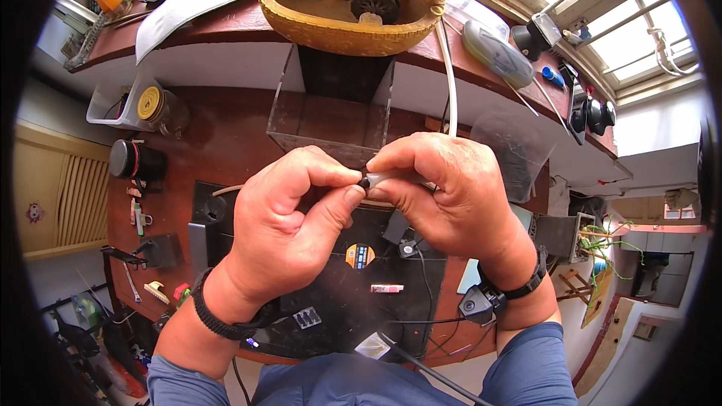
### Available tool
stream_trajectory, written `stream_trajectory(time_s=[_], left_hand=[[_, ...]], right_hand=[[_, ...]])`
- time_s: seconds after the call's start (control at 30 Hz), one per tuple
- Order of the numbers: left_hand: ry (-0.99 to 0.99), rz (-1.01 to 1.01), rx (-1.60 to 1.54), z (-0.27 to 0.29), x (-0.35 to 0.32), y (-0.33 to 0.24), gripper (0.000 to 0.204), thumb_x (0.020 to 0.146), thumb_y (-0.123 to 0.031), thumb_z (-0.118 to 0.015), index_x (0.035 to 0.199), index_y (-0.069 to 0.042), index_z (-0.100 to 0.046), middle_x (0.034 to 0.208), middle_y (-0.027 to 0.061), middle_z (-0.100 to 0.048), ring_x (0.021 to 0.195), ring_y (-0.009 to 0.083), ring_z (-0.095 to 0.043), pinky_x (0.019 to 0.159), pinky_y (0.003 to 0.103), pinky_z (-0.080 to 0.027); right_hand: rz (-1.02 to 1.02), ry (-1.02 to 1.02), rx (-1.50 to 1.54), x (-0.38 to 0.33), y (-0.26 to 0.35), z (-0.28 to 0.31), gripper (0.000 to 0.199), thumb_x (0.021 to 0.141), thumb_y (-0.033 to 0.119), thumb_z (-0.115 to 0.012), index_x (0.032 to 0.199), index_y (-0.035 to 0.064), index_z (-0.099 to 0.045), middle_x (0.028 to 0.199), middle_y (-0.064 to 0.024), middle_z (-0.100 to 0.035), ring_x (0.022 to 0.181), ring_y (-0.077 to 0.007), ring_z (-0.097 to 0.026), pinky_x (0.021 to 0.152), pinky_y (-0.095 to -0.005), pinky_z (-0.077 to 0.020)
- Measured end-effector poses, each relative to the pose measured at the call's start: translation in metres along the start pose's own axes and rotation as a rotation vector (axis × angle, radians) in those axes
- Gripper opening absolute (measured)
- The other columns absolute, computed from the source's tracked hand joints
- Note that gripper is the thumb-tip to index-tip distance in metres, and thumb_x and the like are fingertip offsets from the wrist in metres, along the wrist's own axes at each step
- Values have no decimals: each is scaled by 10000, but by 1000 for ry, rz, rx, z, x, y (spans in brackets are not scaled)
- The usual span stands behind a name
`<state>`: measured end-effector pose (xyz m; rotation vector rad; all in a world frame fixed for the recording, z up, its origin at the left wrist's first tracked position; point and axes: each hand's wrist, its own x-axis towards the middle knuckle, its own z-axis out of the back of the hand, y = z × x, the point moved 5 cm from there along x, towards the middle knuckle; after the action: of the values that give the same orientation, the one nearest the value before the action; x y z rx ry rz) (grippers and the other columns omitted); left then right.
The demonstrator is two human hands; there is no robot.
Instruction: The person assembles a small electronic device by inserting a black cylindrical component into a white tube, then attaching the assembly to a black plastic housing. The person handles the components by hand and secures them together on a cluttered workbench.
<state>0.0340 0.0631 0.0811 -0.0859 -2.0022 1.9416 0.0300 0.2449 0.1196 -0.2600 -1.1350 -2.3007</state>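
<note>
In front of my chest, my left hand (289, 218) and my right hand (451, 188) meet fingertip to fingertip. Between left thumb and forefinger is pinched a small black fitting (365, 183). My right thumb and fingers grip the end of a whitish tube (385, 178), which touches the fitting; I cannot tell whether one sits inside the other. A white hose (452, 83) drops from the shelf behind my right hand, which hides its lower part. Beyond the hands stands a clear acrylic tank (331, 124).
A gold fountain basin (346, 39) rests on the red shelf (218, 28). A black mat (338, 338) bears a round sticker (360, 256) and a small black adapter (408, 248). At left stand a yellow-lidded jar (150, 104) and a black cylinder (139, 159). Cables run below my right forearm.
</note>
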Motion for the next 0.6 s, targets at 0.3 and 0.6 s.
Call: stream_trajectory(time_s=[0.3,0.6], left_hand=[[109,133,-154,-2,0,1,101,1003,58,-664,1082,3,-634,964,88,-662,708,96,-634,604,219,-512],[49,22,-21,1,1,-2,120,936,65,-746,1015,5,-680,904,71,-690,726,121,-654,648,265,-533]], right_hand=[[149,43,63,6,5,4,214,767,1,-860,937,19,-731,825,-103,-730,726,-292,-716,641,-359,-565],[44,44,281,7,-1,1,152,815,-39,-838,923,-4,-737,816,-112,-736,728,-263,-718,650,-346,-560]])
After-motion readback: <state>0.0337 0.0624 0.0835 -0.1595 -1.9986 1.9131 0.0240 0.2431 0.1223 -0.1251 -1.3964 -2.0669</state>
